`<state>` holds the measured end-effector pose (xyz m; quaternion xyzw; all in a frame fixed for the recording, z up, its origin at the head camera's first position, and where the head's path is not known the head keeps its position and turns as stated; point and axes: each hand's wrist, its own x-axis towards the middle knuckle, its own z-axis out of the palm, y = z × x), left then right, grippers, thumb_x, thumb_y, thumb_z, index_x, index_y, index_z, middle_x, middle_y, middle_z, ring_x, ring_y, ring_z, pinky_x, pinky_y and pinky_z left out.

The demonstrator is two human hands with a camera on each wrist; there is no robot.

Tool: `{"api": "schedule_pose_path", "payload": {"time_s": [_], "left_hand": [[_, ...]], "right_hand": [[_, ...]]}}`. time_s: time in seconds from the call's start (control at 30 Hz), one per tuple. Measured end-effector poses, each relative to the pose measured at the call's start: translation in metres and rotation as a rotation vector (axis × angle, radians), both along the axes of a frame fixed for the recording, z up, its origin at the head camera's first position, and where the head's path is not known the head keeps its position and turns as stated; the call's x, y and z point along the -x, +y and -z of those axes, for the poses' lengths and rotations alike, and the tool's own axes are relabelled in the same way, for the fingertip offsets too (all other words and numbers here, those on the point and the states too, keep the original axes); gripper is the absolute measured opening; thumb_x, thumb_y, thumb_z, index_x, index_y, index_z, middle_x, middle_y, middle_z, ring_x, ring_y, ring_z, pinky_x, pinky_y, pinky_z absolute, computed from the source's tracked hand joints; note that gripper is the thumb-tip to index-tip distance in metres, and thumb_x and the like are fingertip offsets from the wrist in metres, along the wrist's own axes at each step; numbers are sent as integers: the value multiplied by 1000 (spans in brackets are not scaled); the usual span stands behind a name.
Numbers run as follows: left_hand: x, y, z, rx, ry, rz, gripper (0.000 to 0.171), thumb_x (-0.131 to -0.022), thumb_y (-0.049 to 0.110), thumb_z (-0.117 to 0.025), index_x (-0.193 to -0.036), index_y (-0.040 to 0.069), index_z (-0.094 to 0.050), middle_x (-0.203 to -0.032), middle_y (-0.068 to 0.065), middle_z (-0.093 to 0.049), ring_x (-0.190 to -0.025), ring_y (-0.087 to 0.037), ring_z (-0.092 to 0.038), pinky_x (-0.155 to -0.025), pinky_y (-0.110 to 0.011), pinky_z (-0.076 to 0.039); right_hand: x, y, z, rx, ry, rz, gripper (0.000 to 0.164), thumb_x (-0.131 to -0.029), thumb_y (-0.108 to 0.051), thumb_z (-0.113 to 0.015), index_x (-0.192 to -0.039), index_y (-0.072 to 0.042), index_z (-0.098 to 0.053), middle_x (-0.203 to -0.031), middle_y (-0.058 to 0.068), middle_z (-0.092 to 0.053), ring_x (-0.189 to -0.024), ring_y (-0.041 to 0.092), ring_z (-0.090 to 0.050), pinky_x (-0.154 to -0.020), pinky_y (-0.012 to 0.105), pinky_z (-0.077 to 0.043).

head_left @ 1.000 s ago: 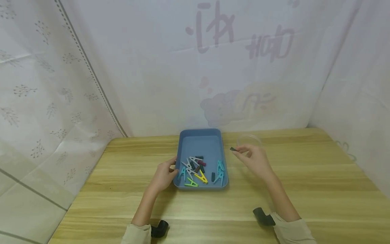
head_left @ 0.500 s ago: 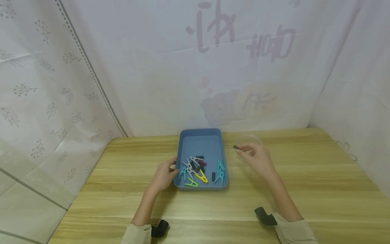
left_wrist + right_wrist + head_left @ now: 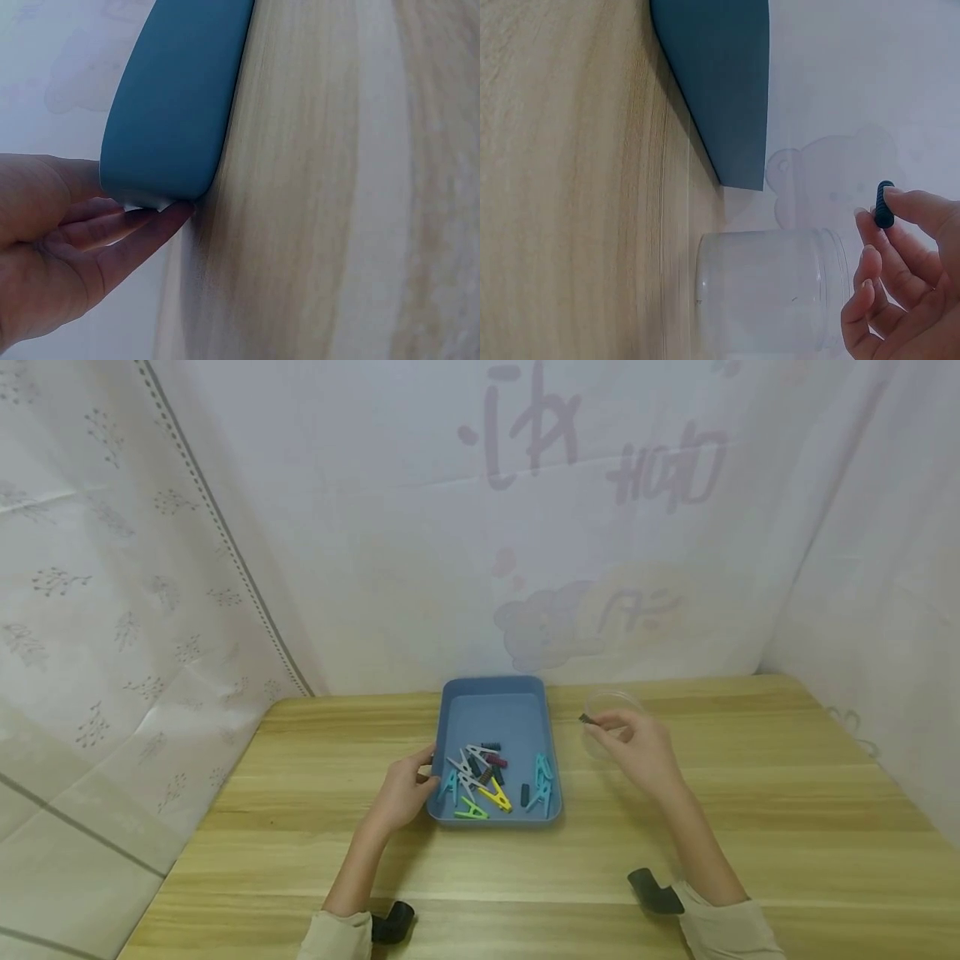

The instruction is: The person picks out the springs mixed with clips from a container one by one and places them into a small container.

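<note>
Between the thumb and fingertips of my right hand (image 3: 636, 747) is a small dark green ridged cylinder (image 3: 884, 204). It is held just above a clear plastic jar (image 3: 765, 289), partly hidden by the hand in the head view. My left hand (image 3: 401, 793) grips the left side of a blue tray (image 3: 495, 714), thumb at the rim and fingers against the outer wall. Inside the tray lie several clothespins, including a yellow clothespin (image 3: 497, 796), a green clothespin (image 3: 471, 810) and turquoise clothespins (image 3: 542, 781). Ridged cylinders (image 3: 496, 762) in dark, maroon and brown lie among them.
The wooden table (image 3: 300, 827) ends at a white printed curtain (image 3: 375, 568) behind the tray. More curtain hangs at both sides. Black angled mounts (image 3: 655, 893) are worn near each wrist.
My right hand has shifted slightly to the right with the ridged cylinder, over the jar, and the cylinder has tilted a little. The left hand and tray have stayed put.
</note>
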<state>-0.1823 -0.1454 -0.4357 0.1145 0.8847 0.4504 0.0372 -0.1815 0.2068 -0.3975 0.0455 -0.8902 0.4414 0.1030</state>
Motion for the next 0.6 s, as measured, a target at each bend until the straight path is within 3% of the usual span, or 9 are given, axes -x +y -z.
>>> {"api": "schedule_pose_path", "payload": {"time_s": [0.6], "left_hand": [[0,-2,2,1,5,4,56,-99,-7,-61,-153,-12,-45,-137,-35,-62,-105,-45,-74,-83,-46,-65]], "right_hand": [[0,5,0,-2,48,32,34,-103,-26,-71,-119,4,-74,-116,25,-75,-76,21,-65,-50,25,-49]]}}
